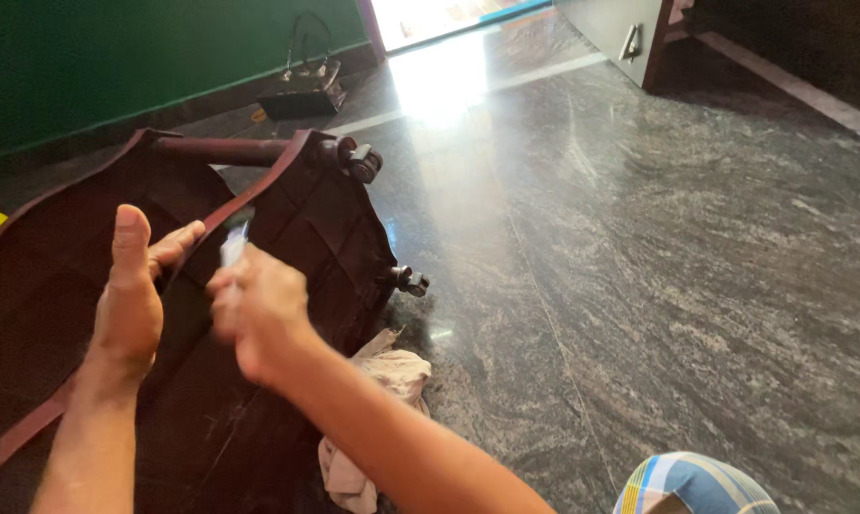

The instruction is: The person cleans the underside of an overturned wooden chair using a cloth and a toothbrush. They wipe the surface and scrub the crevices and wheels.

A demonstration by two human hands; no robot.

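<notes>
Maroon rim point(249, 195) of overturned dark case point(325, 238) runs 7-to-1 o'clock between hands: left hand point(130, 305) pinches rim at its 1 o'clock, right hand point(259, 314) clamped on small pale tool point(232, 246) pointing 12 o'clock, tip touching rim.

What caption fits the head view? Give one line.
Left hand grips the rim of an overturned dark wheeled case; right hand holds a small tool against it.
</notes>
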